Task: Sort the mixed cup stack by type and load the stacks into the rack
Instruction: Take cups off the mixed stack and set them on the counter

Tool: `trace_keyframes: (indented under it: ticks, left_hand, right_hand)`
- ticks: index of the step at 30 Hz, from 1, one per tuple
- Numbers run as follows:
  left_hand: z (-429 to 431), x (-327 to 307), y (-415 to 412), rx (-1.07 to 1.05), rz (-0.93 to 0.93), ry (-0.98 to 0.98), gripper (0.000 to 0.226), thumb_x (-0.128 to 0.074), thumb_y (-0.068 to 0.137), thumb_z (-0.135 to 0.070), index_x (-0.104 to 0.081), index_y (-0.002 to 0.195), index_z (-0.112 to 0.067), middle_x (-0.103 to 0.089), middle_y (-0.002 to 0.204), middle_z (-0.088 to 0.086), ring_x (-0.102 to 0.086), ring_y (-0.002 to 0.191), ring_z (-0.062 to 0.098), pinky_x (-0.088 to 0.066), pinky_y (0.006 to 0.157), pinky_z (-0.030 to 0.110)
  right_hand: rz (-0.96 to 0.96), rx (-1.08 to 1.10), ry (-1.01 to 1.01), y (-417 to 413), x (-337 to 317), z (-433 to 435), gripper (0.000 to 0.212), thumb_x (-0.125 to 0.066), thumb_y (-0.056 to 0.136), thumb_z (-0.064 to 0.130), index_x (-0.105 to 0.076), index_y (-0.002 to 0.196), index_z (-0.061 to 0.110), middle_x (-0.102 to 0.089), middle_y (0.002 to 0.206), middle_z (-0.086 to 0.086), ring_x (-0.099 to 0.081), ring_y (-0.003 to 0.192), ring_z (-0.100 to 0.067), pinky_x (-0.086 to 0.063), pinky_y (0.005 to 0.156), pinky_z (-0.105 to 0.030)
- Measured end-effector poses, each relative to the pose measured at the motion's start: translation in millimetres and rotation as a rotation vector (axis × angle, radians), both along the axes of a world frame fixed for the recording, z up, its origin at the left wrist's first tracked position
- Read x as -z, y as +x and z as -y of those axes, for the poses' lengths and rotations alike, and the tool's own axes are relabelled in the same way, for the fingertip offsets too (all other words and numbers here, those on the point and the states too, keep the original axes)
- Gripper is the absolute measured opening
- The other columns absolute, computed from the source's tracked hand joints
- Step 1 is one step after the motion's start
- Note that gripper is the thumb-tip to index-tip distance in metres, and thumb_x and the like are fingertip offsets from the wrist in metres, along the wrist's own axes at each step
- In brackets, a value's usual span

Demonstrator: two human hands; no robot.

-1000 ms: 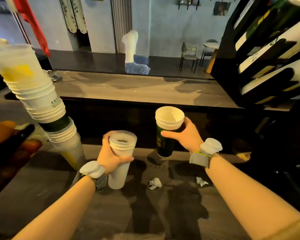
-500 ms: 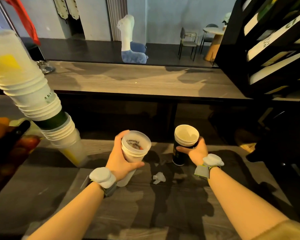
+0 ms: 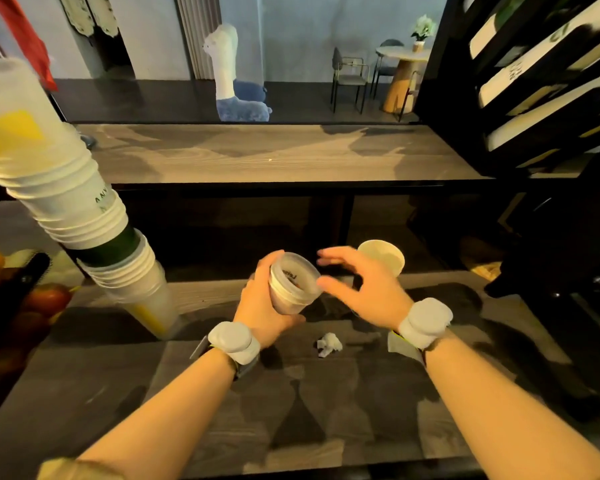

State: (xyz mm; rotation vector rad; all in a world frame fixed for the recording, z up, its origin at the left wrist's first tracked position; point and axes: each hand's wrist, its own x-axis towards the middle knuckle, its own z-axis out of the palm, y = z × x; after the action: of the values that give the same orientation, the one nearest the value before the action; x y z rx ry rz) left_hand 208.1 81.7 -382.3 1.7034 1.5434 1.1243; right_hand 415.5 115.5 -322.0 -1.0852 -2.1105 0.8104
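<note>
My left hand grips a short stack of frosted plastic cups, tilted with its mouth toward me. My right hand hovers just right of that stack, fingers spread and holding nothing. Behind it a dark green paper cup with a white inside stands on the counter, mostly hidden by the hand. A tall mixed cup stack of frosted, white and green cups leans up to the left. The black rack at the upper right holds slanted rows of cups.
Two crumpled paper scraps lie on the wooden counter, one between my wrists. A fruit basket with oranges and apples sits at the left edge. A raised bar shelf runs behind the counter.
My right hand set the green cup down on the counter, let go and moved left toward the frosted stack. My left hand tilted that stack and shifted right.
</note>
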Motion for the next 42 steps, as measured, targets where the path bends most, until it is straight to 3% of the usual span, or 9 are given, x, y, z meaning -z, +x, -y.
trace_keyframes:
  ticks: [4, 7, 12, 18, 21, 27, 32, 37, 42]
  left_hand:
    - [0, -1, -2, 0.016, -0.055, -0.002, 0.102, -0.084, 0.056, -0.030, -0.025, 0.137, -0.052, -0.048, 0.131, -0.015, -0.049, 0.126, 0.015, -0.047, 0.100, 0.047]
    - [3, 0, -7, 0.057, -0.037, -0.026, 0.102, -0.084, 0.056, -0.020, -0.028, 0.136, -0.049, -0.052, 0.126, -0.018, -0.053, 0.119, 0.007, -0.052, 0.095, 0.035]
    - [6, 2, -19, 0.050, -0.009, -0.048, 0.107, -0.088, 0.058, -0.017, -0.024, 0.139, -0.044, -0.047, 0.121, -0.029, -0.053, 0.111, -0.003, -0.049, 0.085, 0.010]
    - [6, -6, -23, 0.066, -0.033, -0.015, 0.109, -0.088, 0.055, -0.030, -0.025, 0.142, -0.044, -0.047, 0.134, -0.019, -0.048, 0.128, 0.009, -0.048, 0.103, 0.038]
    - [2, -10, -22, 0.084, -0.062, 0.002, 0.112, -0.086, 0.054, -0.038, -0.021, 0.145, -0.047, -0.044, 0.140, -0.019, -0.043, 0.133, 0.013, -0.042, 0.107, 0.047]
    - [2, 3, -39, -0.007, 0.042, -0.028, 0.114, -0.089, 0.058, -0.013, -0.019, 0.143, -0.045, -0.046, 0.127, -0.022, -0.050, 0.111, -0.007, -0.043, 0.084, 0.001]
    - [-3, 13, -57, -0.289, 0.076, 0.012, 0.114, -0.093, 0.051, -0.024, -0.026, 0.143, -0.037, -0.051, 0.128, -0.011, -0.047, 0.121, 0.013, -0.047, 0.098, 0.040]
    - [-13, 15, -58, -0.312, 0.139, 0.009, 0.111, -0.092, 0.054, -0.015, -0.027, 0.143, -0.026, -0.046, 0.129, -0.006, -0.041, 0.120, 0.011, -0.043, 0.102, 0.040]
    - [-21, 25, -59, -0.342, 0.107, -0.022, 0.106, -0.091, 0.058, -0.015, -0.026, 0.142, -0.022, -0.048, 0.133, 0.002, -0.047, 0.120, 0.021, -0.042, 0.093, 0.031]
  right_hand:
    - [0.327, -0.171, 0.071, -22, 8, 6, 0.029, -0.066, 0.088, 0.034, -0.066, 0.116, 0.025, -0.065, 0.115, 0.006, -0.056, 0.111, -0.006, -0.046, 0.099, -0.029]
    - [0.237, -0.074, 0.062, -23, 6, 3, 0.013, -0.075, 0.080, 0.034, -0.066, 0.089, 0.032, -0.064, 0.090, 0.016, -0.058, 0.088, -0.001, -0.049, 0.083, -0.027]
    - [0.063, -0.051, 0.039, -22, -11, -4, 0.006, -0.074, 0.081, 0.027, -0.069, 0.082, 0.024, -0.070, 0.085, 0.012, -0.064, 0.088, -0.002, -0.053, 0.081, -0.023]
    - [0.226, -0.166, 0.013, -29, -16, -8, 0.026, -0.078, 0.075, 0.041, -0.070, 0.095, 0.025, -0.068, 0.090, 0.016, -0.062, 0.089, 0.002, -0.050, 0.078, -0.014]
    - [0.282, -0.236, -0.014, -41, -8, -6, 0.020, -0.074, 0.081, 0.036, -0.072, 0.096, 0.022, -0.069, 0.091, 0.014, -0.062, 0.088, 0.003, -0.049, 0.081, -0.014]
    - [0.158, -0.095, 0.091, -31, -26, -20, 0.009, -0.063, 0.092, 0.026, -0.070, 0.093, 0.020, -0.069, 0.087, 0.010, -0.064, 0.083, -0.003, -0.048, 0.077, -0.018]
    - [0.059, 0.178, 0.192, -16, -46, -37, 0.013, -0.055, 0.097, 0.022, -0.065, 0.102, 0.014, -0.064, 0.089, 0.002, -0.060, 0.082, -0.012, -0.043, 0.072, -0.020]
    - [0.409, 0.205, 0.125, -20, -29, -47, 0.021, -0.047, 0.098, 0.016, -0.061, 0.114, 0.012, -0.066, 0.109, -0.012, -0.061, 0.104, -0.034, -0.050, 0.086, -0.048]
    - [0.812, 0.130, -0.066, -37, 4, -49, 0.043, -0.050, 0.092, 0.012, -0.049, 0.136, 0.012, -0.062, 0.125, -0.013, -0.062, 0.109, -0.031, -0.053, 0.088, -0.038]
